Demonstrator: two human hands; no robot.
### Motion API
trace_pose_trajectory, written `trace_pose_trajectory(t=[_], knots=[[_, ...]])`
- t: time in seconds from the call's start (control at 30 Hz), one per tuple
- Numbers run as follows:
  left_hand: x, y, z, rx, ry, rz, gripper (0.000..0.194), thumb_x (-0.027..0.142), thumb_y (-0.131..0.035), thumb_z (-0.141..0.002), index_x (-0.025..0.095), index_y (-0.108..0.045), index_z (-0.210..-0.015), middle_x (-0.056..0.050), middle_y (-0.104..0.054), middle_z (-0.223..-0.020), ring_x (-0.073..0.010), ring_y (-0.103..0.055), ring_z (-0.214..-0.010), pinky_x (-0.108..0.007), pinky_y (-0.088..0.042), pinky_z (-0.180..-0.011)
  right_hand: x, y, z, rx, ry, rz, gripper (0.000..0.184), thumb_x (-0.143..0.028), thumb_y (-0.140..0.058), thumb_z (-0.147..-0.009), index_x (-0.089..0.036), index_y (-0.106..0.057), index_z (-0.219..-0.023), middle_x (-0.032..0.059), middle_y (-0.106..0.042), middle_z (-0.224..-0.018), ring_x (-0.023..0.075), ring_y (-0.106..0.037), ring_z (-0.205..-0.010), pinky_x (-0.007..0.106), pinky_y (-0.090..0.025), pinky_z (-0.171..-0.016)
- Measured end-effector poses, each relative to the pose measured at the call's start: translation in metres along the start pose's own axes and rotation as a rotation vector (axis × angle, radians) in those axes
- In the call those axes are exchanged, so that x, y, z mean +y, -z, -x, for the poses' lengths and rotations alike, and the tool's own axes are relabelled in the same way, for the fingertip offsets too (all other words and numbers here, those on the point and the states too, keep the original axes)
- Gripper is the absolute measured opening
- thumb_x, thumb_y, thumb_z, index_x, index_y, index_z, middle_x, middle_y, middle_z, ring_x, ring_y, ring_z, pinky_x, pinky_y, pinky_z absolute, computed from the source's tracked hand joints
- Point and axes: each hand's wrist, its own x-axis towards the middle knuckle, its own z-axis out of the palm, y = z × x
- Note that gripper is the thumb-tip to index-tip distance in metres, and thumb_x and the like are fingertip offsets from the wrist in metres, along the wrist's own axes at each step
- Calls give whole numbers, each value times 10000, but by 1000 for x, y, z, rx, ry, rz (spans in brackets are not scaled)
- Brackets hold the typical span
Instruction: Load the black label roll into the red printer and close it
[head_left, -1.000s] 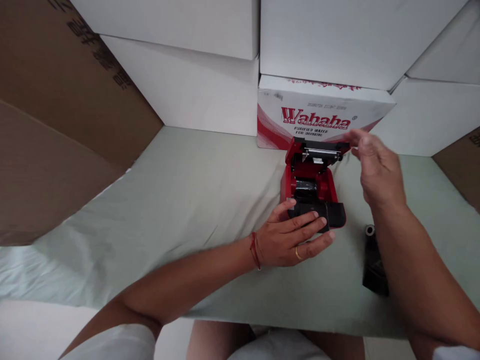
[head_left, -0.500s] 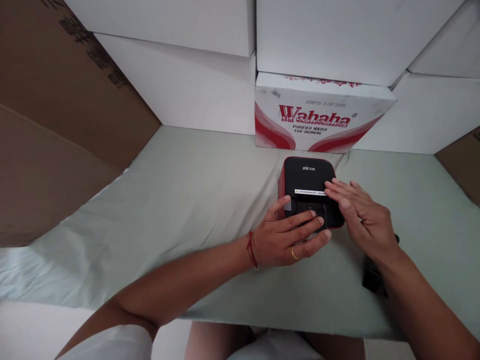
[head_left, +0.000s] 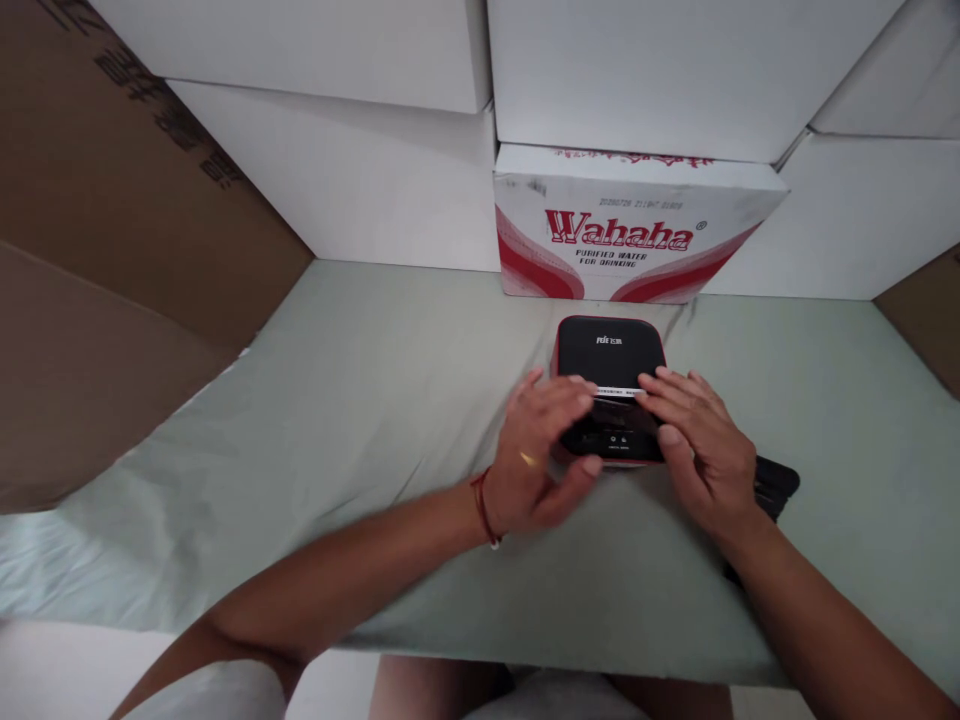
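Note:
A small black receipt printer (head_left: 611, 365) with a red rim and a white label strip sits on the green cloth. My left hand (head_left: 536, 450), slightly blurred, is over the printer's front left part, fingers extended and apart from the thumb. It holds nothing that I can see. On the right side my right hand (head_left: 705, 450) rests with outstretched fingers at the printer's top edge. Between the hands a dark panel with small symbols shows. A black object (head_left: 776, 485) lies partly hidden beneath my right wrist, and I cannot make out its kind.
Behind the printer stands a white and red Wahaha water carton (head_left: 630, 240). White boxes (head_left: 337, 170) are stacked along the back. A brown cardboard box (head_left: 150, 200) walls the left side, and another brown box (head_left: 930, 320) stands at the right. Green cloth (head_left: 375, 380) covers the table.
My left hand has shifted left and turned, uncovering the printer's front panel. My right hand stays at the right side. The view has shifted slightly, and more of the black object shows.

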Motion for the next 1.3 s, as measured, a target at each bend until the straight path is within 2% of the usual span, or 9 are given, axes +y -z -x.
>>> trace_pose_trajectory(t=[0.1,0.23,0.37,0.53,0.73,0.87,0.97,1.13,1.3], knots=[[-15,6,-6,46,363,180,582,488,-627,-1092,378,-487,-1646,-100,-571,-1675,-311,-516,-1618,-586,-391,-1386,-4,0,6,-40,152,-38,379,-278,-575,-1091,-329,-792,-1398,58,-839,-1401,298,-755,-1386,639,-390,-1365],[-40,2,-6,-86,618,613,878,561,-805,-948,457,-380,-1709,-17,-349,-1878,-348,-278,-1778,-628,-246,-1460,-8,-1,10,-9,192,-35,398,-291,-572,-1079,-359,-805,-1394,27,-873,-1304,300,-775,-1319,634,-498,-1282],[-55,-5,2,-105,686,764,1028,554,-848,-888,486,-293,-1751,19,-250,-1925,-332,-190,-1812,-606,-188,-1488,-13,-2,11,47,204,-60,402,-292,-581,-1090,-348,-810,-1416,25,-881,-1266,300,-753,-1282,590,-586,-1189],[-52,-6,2,-134,669,778,1096,547,-837,-917,498,-167,-1783,23,-163,-1947,-310,-121,-1827,-579,-121,-1501,-17,-3,10,66,238,-29,419,-247,-602,-1076,-299,-789,-1447,47,-885,-1239,298,-756,-1232,532,-638,-1074],[-45,-9,-3,-97,671,881,1014,461,-854,-913,457,-292,-1756,23,-228,-1932,-302,-146,-1821,-516,-139,-1500,-18,4,-8,1,309,-137,294,-228,-608,-1081,-210,-826,-1276,108,-884,-1128,285,-802,-1075,485,-674,-929],[-48,-14,-1,-11,685,859,829,571,-808,-956,392,-431,-1672,-26,-391,-1864,-297,-310,-1770,-510,-262,-1469,-21,17,-42,-84,77,-207,248,-254,-576,-1126,-254,-823,-1112,65,-874,-1103,219,-824,-943,386,-660,-875],[-49,-17,1,73,766,685,663,633,-694,-1036,312,-508,-1586,-94,-515,-1772,-294,-457,-1683,-526,-342,-1427,-23,18,-80,-318,-128,-23,247,-287,-584,-1120,-257,-828,-1104,56,-869,-1100,210,-817,-891,341,-630,-804],[-44,-14,-2,20,853,376,421,485,-538,-1130,217,-637,-1439,-138,-699,-1542,-287,-637,-1474,-537,-437,-1338,-30,-8,-133,-883,-189,573,298,-212,-605,-1028,-258,-836,-1210,123,-866,-1207,325,-822,-1008,399,-591,-775],[-45,-12,-6,1,907,307,277,329,-561,-1088,217,-694,-1303,-116,-770,-1383,-277,-707,-1336,-501,-523,-1223,-30,-34,-149,-1006,-193,671,282,-160,-676,-942,-181,-840,-1170,213,-852,-1210,377,-819,-1064,398,-576,-745]])
